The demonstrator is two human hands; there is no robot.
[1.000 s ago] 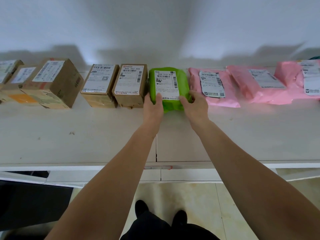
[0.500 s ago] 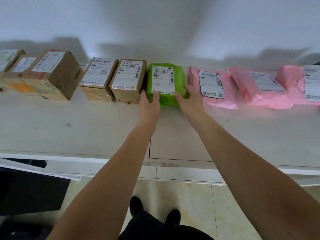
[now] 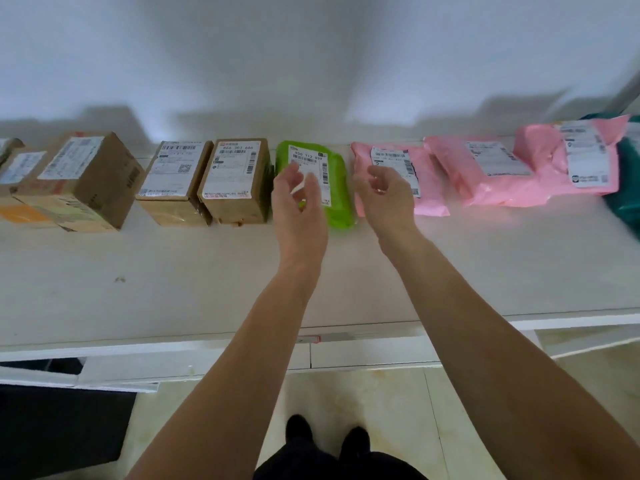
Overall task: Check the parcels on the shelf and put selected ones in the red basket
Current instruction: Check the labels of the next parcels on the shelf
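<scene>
White wall and a pale, matte shelf (image 3: 138, 289) fill the view, with parcels lined along the far edge against the wall. Both hands hover over the middle of the row holding nothing: the left hand (image 3: 299, 206) has loosely curled fingers above the green parcel (image 3: 337, 188), and the right hand (image 3: 384, 195) hangs relaxed just beside it, over the near corner of a pink parcel (image 3: 426, 181). That green parcel lies flat between a brown box (image 3: 239, 181) on its left and the pink one on its right, its white label facing up. It looks like a glossy plastic mailer with rounded, puffy edges, so it is probably light, soft and a little slippery; taking it by both long sides, or pinching a short end, should hold better than pressing the slick top. Cardboard boxes to the left are stiff and square-cornered. 2 more pink bags (image 3: 491, 174) to the right are crinkled and limp. No red basket is visible.
</scene>
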